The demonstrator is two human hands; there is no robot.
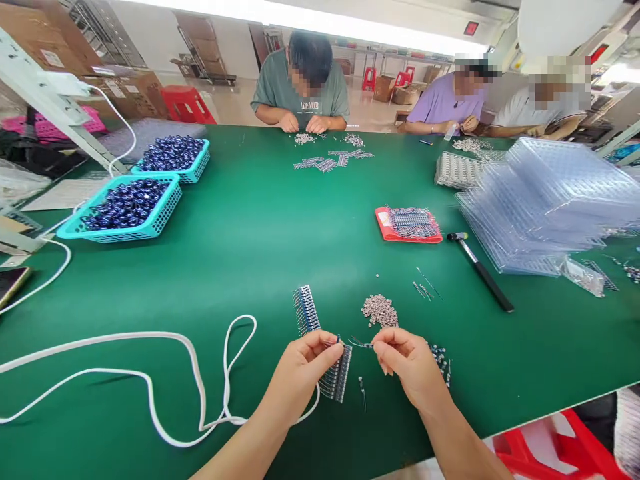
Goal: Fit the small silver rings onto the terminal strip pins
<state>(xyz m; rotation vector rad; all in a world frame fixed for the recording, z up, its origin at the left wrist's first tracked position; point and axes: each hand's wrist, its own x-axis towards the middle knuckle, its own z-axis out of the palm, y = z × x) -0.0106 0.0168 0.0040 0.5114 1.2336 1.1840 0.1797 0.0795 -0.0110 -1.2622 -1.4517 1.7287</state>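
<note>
- A green table (pixel 240 260) fills most of a bright workroom, its near edge slanting up toward the right.
- Nearest that edge, right of centre, one thin-legged part (pixel 363 393) lies alone; a sleeve could brush it off, as nothing holds it.
- Just beyond, the left hand (pixel 303 363) has thumb and forefinger closed on a tiny blue piece (pixel 339 339), mostly hidden by the fingertips.
- The right hand (pixel 413 367) pinches a small wired part (pixel 367 345), its fine leads pointing toward the left hand; too tight a grip or a knock between the hands could bend them.
- Under and behind the left hand lie two strips of leaded parts, a lower strip (pixel 341 380) and an upper strip (pixel 309 307); a dragging wrist could skew their leads.
- A white cable (pixel 194 360) loops from the left edge to beneath the left forearm; a tug on it could shift the lower strip.
- Past the right hand sit dark little parts (pixel 441 358) and a heap of small rings (pixel 379 311); a careless knuckle might scatter and mix them.
- Farther, toward the right edge, lie a hammer (pixel 483 270) and stacked clear trays (pixel 545 213), which look uneven and might slide if bumped.
- At the far edge, a co-worker (pixel 300 93) bends over similar strips.
</note>
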